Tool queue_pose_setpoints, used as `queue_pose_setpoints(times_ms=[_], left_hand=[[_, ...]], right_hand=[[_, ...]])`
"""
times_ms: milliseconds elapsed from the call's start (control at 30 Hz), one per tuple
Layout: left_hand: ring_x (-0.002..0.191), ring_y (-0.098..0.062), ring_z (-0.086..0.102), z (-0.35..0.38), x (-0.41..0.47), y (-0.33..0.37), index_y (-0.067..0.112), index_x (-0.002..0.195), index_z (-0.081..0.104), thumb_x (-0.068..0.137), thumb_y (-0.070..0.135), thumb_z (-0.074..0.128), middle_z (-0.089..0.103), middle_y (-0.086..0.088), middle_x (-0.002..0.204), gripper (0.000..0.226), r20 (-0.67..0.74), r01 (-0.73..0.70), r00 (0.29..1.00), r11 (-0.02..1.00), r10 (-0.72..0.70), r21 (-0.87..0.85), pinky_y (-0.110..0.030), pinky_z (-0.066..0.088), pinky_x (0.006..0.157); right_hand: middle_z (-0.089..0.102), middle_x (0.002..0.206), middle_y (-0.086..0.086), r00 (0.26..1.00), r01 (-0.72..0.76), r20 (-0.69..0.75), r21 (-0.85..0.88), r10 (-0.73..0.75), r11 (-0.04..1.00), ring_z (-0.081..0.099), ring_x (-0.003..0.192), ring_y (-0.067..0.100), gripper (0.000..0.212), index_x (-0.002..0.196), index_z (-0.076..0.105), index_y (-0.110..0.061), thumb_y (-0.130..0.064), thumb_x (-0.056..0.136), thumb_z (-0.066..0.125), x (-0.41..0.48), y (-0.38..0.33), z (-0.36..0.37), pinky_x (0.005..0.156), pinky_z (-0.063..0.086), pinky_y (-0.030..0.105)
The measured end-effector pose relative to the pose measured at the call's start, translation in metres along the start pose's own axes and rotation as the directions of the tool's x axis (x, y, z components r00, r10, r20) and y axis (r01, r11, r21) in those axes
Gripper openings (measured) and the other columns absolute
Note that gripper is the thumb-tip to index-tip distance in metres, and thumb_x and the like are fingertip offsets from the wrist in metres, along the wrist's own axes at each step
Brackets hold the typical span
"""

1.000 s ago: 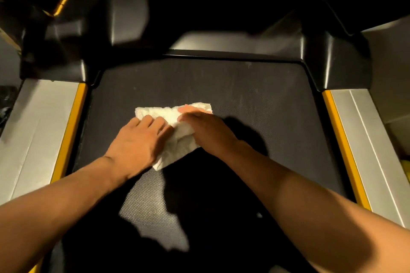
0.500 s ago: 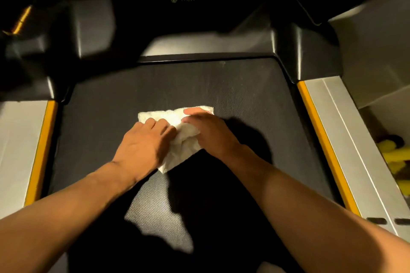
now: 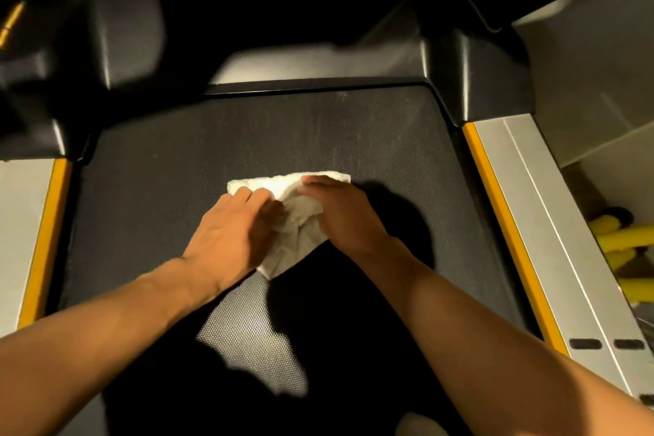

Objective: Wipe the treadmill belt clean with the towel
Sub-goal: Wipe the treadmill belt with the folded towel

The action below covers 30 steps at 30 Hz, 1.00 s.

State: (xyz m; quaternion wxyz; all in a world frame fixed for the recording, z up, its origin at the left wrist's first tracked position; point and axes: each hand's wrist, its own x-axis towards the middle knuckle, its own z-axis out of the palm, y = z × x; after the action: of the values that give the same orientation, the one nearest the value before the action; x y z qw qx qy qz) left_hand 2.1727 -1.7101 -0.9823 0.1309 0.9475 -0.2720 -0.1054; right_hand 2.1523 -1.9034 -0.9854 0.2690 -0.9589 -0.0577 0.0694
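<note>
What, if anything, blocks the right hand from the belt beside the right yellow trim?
Probably reachable, yes: the right hand presses the towel mid-belt, and the belt toward the yellow trim lies bare.

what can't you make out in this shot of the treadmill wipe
Head view, the only one:
- towel: its middle lies under the left grip and right grip, so its folds there are hidden; the left fingertips are blurred.
- treadmill belt: the near part is lost in the person's shadow and cut off by the bottom edge.
- yellow objects: cut off by the right edge, too dim to name.
</note>
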Motion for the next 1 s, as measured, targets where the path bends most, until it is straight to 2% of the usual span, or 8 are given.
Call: queue_pose_setpoints(times_ms=[167,300,467,600,767,867,933,1000], left_hand=[[0.073,-0.027,0.049,-0.006,0.004,0.012,0.025,0.105,0.058,0.076,0.042,0.038,0.052,-0.001,0.092,0.039,0.045,-0.166,0.986,0.983,0.163,0.081,-0.040,0.046,0.063],[0.072,-0.027,0.050,0.002,-0.007,0.022,0.015,0.101,0.068,0.074,0.039,0.045,0.061,-0.005,0.091,0.043,0.040,-0.307,0.952,0.940,0.304,0.147,-0.035,0.046,0.057],[0.080,-0.018,0.042,-0.001,0.021,0.020,0.024,0.104,0.060,0.074,0.039,0.055,0.041,0.009,0.092,0.034,-0.043,-0.211,0.976,0.977,0.212,0.041,-0.036,0.043,0.064],[0.082,-0.023,0.045,0.002,0.032,0.020,0.025,0.105,0.058,0.076,0.051,0.037,0.046,0.003,0.095,0.044,0.078,-0.175,0.983,0.976,0.166,0.129,-0.039,0.043,0.070],[0.074,-0.027,0.049,0.009,0.007,0.026,0.016,0.096,0.064,0.085,0.036,0.042,0.058,-0.004,0.091,0.031,0.029,-0.409,0.909,0.877,0.416,0.254,-0.042,0.044,0.058],[0.078,-0.028,0.051,0.007,0.016,0.024,0.021,0.103,0.060,0.085,0.040,0.033,0.056,-0.002,0.094,0.038,0.087,-0.291,0.956,0.936,0.279,0.199,-0.041,0.045,0.063],[0.084,-0.029,0.049,0.009,0.029,0.022,0.031,0.111,0.051,0.082,0.050,0.023,0.052,0.002,0.102,0.045,0.126,-0.113,0.988,0.979,0.092,0.171,-0.040,0.044,0.073],[0.085,-0.028,0.048,0.008,0.038,0.024,0.032,0.114,0.052,0.080,0.048,0.028,0.051,0.003,0.107,0.045,0.111,-0.065,0.993,0.984,0.047,0.166,-0.038,0.045,0.076]], right_hand=[[0.055,0.135,-0.003,0.995,-0.002,-0.100,-0.014,0.000,1.000,0.045,0.123,0.008,0.039,0.122,0.061,-0.016,-0.006,0.086,0.051,-0.021,0.017,0.014,0.093,0.031,0.015],[0.068,0.112,0.010,0.965,0.088,-0.252,0.058,-0.071,0.994,0.059,0.104,0.015,0.035,0.100,0.070,-0.006,-0.015,0.077,0.045,-0.048,0.026,0.022,0.087,0.043,0.024],[0.049,0.141,-0.001,0.996,-0.066,-0.053,0.051,0.069,0.997,0.044,0.129,0.013,0.047,0.131,0.054,-0.016,-0.018,0.087,0.039,-0.014,0.028,-0.002,0.101,0.031,0.019],[0.048,0.142,-0.007,0.988,-0.136,-0.063,0.119,0.144,0.984,0.042,0.131,0.009,0.040,0.132,0.054,-0.023,-0.014,0.094,0.045,-0.017,0.028,0.001,0.110,0.031,0.029],[0.045,0.144,0.002,0.994,-0.024,-0.099,0.109,0.035,0.994,0.039,0.135,0.022,0.050,0.133,0.053,-0.012,0.005,0.086,0.048,-0.055,0.033,0.009,0.110,0.032,0.036],[0.050,0.139,0.004,0.988,-0.018,-0.147,0.147,0.040,0.989,0.045,0.130,0.021,0.045,0.127,0.058,-0.012,0.001,0.085,0.050,-0.040,0.037,0.008,0.107,0.037,0.033],[0.048,0.141,0.000,0.989,-0.080,-0.119,0.072,0.088,0.994,0.044,0.130,0.016,0.044,0.129,0.057,-0.017,-0.004,0.087,0.050,-0.023,0.037,0.007,0.107,0.032,0.024],[0.047,0.142,-0.004,0.978,-0.153,-0.125,0.112,0.167,0.982,0.042,0.130,0.009,0.043,0.132,0.053,-0.021,-0.010,0.091,0.046,-0.012,0.039,0.003,0.108,0.028,0.018]])
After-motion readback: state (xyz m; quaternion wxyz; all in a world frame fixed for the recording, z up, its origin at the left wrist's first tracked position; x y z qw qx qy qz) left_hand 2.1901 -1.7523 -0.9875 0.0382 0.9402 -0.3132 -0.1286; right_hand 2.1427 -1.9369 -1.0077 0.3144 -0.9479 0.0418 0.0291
